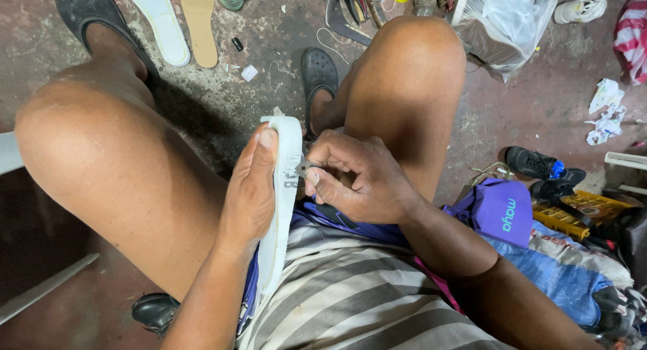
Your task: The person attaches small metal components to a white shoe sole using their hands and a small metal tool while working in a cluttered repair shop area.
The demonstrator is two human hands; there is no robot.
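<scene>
My left hand was closed round the white sole, thumb pressed along its upper edge, holding it upright on edge between my thighs with its lower end against my striped shirt. My right hand pinched a small metal blade, its tip touching the sole's face just beside my left thumb. I judged the thumb the likeliest casualty: a slip of the blade across the smooth rubber would run straight into it, or down towards my bare thigh. The sole could also twist, braced only by one grip and my lap. Nothing stood between my hands. On the floor lay two loose insoles, well apart, tools near my right knee, a plastic bag, and black shoes beside a purple cloth.
</scene>
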